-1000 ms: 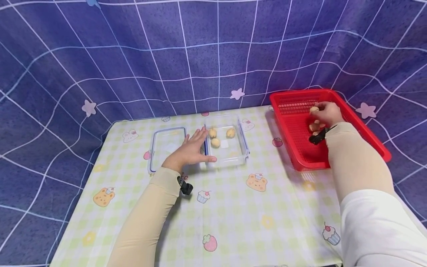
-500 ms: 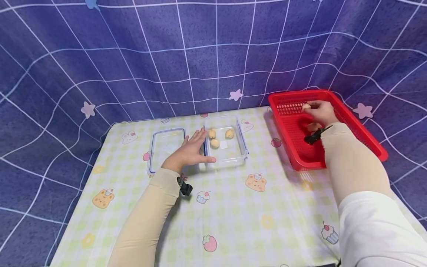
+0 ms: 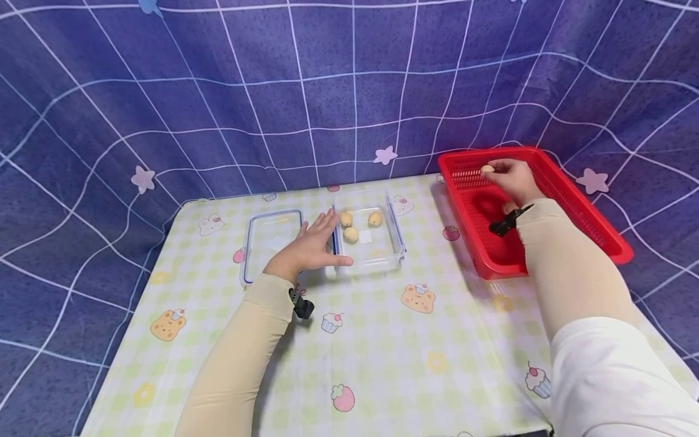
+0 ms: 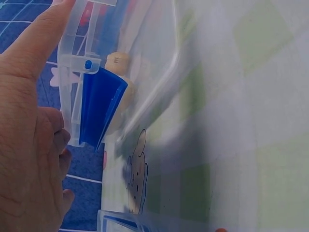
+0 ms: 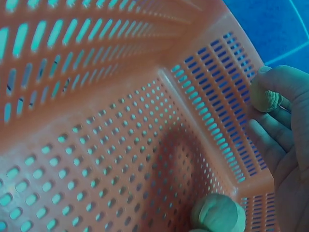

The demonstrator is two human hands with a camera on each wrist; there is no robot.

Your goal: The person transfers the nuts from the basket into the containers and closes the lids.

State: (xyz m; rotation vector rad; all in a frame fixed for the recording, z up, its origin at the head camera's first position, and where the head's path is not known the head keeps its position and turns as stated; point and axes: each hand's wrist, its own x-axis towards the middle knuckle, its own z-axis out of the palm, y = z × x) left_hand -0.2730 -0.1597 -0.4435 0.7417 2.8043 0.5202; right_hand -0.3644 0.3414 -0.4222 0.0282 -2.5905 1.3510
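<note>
Right hand [image 3: 513,178]'s got a walnut-like nut [image 3: 487,170] pinched over the red basket [image 3: 486,255], clear box [image 3: 381,247] around its 8 o'clock, left hand [image 3: 308,249] spread and gripping nothing at the box's 9 o'clock side.

The small, rounded tan piece [image 3: 487,170] you pinch in your right hand [image 3: 512,178] is off the floor of the red basket [image 3: 469,229], toward its far side; another round piece [image 5: 216,212] lies in the basket below. By your left hand [image 3: 309,247] the clear box [image 3: 383,246] with blue flaps [image 4: 99,106] stands uncovered and upright, three tan pieces [image 3: 351,235] inside.
</note>
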